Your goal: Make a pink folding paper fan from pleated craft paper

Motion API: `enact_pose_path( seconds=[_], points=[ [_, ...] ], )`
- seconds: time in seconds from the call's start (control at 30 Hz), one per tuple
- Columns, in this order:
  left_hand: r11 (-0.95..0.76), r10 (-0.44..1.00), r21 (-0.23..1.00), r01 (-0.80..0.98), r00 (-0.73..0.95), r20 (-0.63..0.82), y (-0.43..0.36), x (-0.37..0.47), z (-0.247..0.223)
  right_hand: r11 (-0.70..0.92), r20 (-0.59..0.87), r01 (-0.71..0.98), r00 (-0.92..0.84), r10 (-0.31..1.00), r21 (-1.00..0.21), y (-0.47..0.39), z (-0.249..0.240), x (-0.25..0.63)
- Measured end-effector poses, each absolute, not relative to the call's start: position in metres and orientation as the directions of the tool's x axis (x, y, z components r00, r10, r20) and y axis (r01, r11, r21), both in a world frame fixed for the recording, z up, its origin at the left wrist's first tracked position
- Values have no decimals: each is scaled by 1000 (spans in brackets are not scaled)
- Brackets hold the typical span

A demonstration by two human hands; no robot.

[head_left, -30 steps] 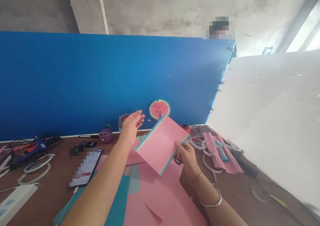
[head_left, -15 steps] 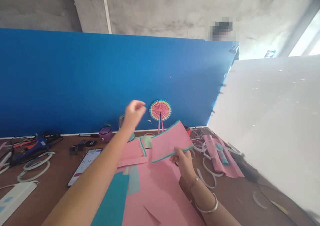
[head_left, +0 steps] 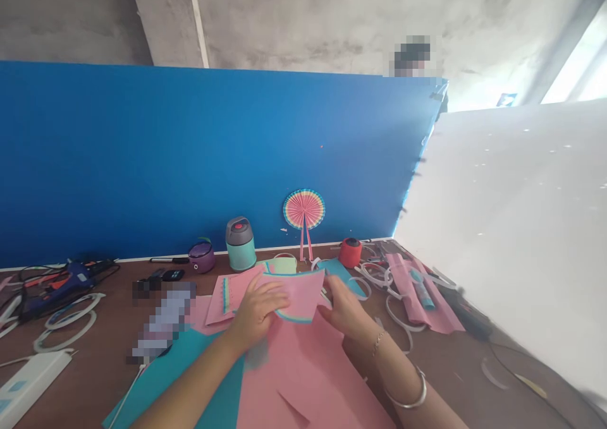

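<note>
A pink paper sheet (head_left: 301, 295) with blue and pale-yellow strips along its long edges is held between both hands, above larger pink paper (head_left: 308, 366). My left hand (head_left: 263, 306) grips its left part, fingers lying across the top. At the right end, my right hand (head_left: 348, 306) has its fingers closed on the edge; a small pale item by those fingertips is too unclear to name. Left of my hands lies a pink piece with a striped, notched-looking edge (head_left: 226, 295). A round pleated paper fan (head_left: 304, 210) with two pink legs stands against the blue panel.
Teal paper (head_left: 199, 378) and a phone (head_left: 165, 320) lie to the left, with a glue gun (head_left: 73, 276) and power strip (head_left: 35, 385) further out. A mint flask (head_left: 241, 246), purple container (head_left: 202, 256) and red round container (head_left: 350, 253) stand along the blue panel (head_left: 142, 163). White strips (head_left: 401, 318) lie right.
My left hand has come down from in front of the blue panel and taken hold of the pink sheet. The sheet has dropped lower, and the flask is now uncovered.
</note>
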State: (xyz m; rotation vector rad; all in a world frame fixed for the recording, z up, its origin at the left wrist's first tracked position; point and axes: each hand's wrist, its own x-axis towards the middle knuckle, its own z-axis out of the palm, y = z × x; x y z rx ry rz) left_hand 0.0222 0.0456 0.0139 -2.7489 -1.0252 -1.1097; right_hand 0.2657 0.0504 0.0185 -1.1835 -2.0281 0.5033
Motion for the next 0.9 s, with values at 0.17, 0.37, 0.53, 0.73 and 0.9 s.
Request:
enact_pose_path(
  seconds=[0.17, 0.37, 0.53, 0.73, 0.9],
  points=[
    [-753, 641, 218, 620, 619, 453, 37, -1, -2, 592, 448, 735, -430, 784, -330, 56, 16, 265],
    [-485, 844, 144, 863, 419, 334, 33, -9, 2, 540, 17, 838, -540, 841, -76, 39, 28, 243],
    [-592, 804, 427, 683, 531, 267, -8, 3, 8, 697, 8, 717, -697, 717, -28, 24, 17, 231],
    [-524, 851, 457, 719, 451, 268, -26, 13, -1, 777, 207, 620, -750, 628, -110, 16, -6, 244],
    [-581, 809, 349, 736, 475, 346, -15, 6, -3, 799, 333, 558, -727, 601, -224, 24, -13, 253]
  ],
)
